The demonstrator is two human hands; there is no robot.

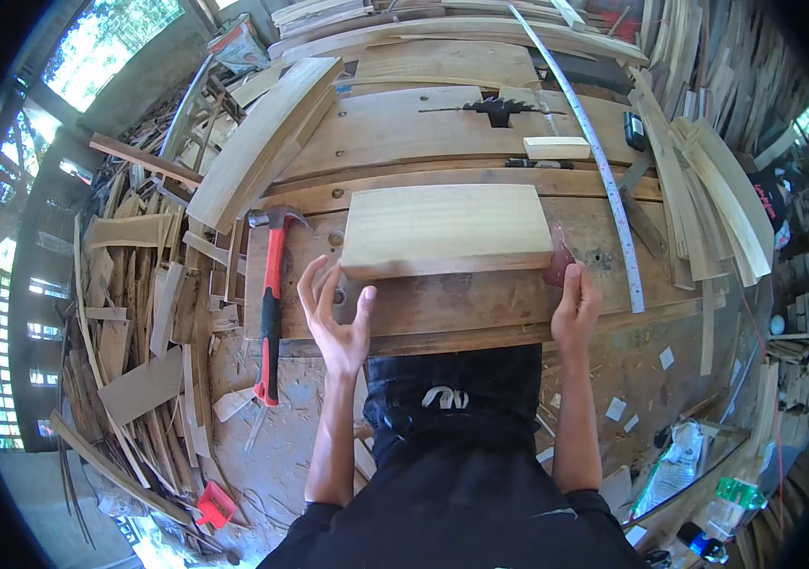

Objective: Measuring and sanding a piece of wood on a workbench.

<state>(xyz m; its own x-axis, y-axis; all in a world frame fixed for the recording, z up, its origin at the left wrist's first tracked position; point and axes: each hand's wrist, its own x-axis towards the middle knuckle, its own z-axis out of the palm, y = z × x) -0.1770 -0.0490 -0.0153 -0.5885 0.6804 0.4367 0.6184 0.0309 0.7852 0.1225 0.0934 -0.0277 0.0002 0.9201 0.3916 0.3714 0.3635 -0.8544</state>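
A pale, rectangular wood block (444, 223) lies lengthwise across the workbench in front of me. At its left front corner is my left hand (340, 327), open, thumb apart from the fingers, with the fingertips at or very near the corner. My right hand (577, 308) is closed in a pinch just off the block's right end. Between its thumb and fingers is a small dark red piece of sandpaper (559, 258), standing against that end; part of it is hidden by the fingers. A claw hammer (272, 294) with a red and black handle rests left of the block.
A metal ruler (603, 171) slants across the bench's right side. Behind the block are a toothed dark blade (499, 111), a small wood offcut (557, 148) and a black pen-like tool (539, 164). Long boards (267, 142) lean at the left, and scrap wood (144, 384) is heaped beyond.
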